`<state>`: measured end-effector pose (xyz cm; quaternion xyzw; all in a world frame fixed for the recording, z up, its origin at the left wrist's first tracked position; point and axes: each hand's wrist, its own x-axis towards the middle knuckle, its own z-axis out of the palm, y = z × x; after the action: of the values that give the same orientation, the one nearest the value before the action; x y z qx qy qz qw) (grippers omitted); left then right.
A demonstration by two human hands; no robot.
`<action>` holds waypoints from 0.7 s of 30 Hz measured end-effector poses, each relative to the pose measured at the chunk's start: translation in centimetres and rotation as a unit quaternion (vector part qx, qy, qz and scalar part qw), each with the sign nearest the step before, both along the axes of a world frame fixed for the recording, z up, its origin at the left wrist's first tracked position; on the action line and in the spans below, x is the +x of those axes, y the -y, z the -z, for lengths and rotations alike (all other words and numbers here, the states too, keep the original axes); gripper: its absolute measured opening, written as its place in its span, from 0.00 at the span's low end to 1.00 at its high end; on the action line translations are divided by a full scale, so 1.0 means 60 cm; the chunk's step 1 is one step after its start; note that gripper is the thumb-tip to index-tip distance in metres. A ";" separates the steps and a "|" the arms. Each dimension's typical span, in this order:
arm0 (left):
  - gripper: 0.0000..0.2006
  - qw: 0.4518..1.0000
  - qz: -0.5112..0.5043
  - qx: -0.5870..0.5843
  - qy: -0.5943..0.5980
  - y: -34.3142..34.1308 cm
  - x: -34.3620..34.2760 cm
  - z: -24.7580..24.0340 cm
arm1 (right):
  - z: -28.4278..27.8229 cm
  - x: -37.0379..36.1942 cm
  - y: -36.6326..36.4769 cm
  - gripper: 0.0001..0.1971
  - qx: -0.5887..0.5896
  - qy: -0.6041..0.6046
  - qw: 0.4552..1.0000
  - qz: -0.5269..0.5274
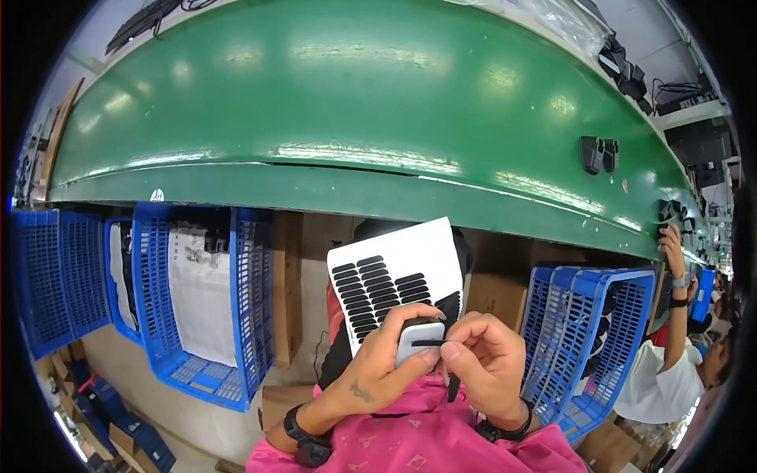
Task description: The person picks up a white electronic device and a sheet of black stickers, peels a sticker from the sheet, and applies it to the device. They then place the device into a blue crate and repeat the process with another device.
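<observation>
Black and slim, a strip (426,343) is pinched between the thumb and forefinger of the right hand (489,363), lying across the face of a pale grey, rounded device (410,349). From where I stand, I can't tell whether the strip is stuck down. The left hand (386,351) grips that device, fingers curled around it, in front of the person's pink garment (441,430). Just beyond the hands, a white sheet (422,243) slopes over the lap, carrying columns of short black strips. The green table (331,102) stretches away past it, with a pair of small black parts (593,155) standing toward the right. A blue crate (203,380) stands off to the left, while more blue crates (564,339) crowd near the right elbow. Farther right, a co-worker's hand (673,246) reaches to the table's edge.
</observation>
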<state>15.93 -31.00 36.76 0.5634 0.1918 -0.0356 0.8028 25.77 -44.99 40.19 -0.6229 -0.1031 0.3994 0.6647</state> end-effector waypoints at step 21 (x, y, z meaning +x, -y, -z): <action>0.21 1.000 0.012 0.018 -0.019 -0.009 0.006 -0.011 | 0.012 0.001 -0.011 0.02 -0.012 -0.026 1.000 0.007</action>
<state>16.29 -30.47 37.41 0.5789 0.2014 -0.0524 0.7884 25.82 -44.36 39.45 -0.6209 -0.0766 0.4117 0.6627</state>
